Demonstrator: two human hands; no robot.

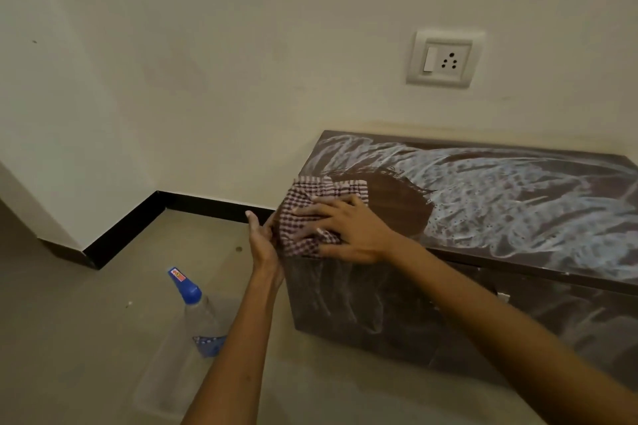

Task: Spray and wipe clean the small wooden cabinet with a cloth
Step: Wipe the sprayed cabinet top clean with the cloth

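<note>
We see the right hand [340,229] spread flat, fingers splayed, pressing a red-and-white checked cloth [312,214] onto the left front corner of the dark wooden cabinet [397,314], whose top is streaked with white foam. The left hand [264,240], open with fingers straight, cups the cloth's edge where it overhangs the cabinet's side. A clear spray bottle [195,310] with a blue nozzle lies on the floor [86,338] nearby.

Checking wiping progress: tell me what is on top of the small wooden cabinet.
On the cabinet top: a checkered cloth at the left corner under the right hand, and whitish foam streaks over most of it. The surface beneath the cloth is hidden.
</note>
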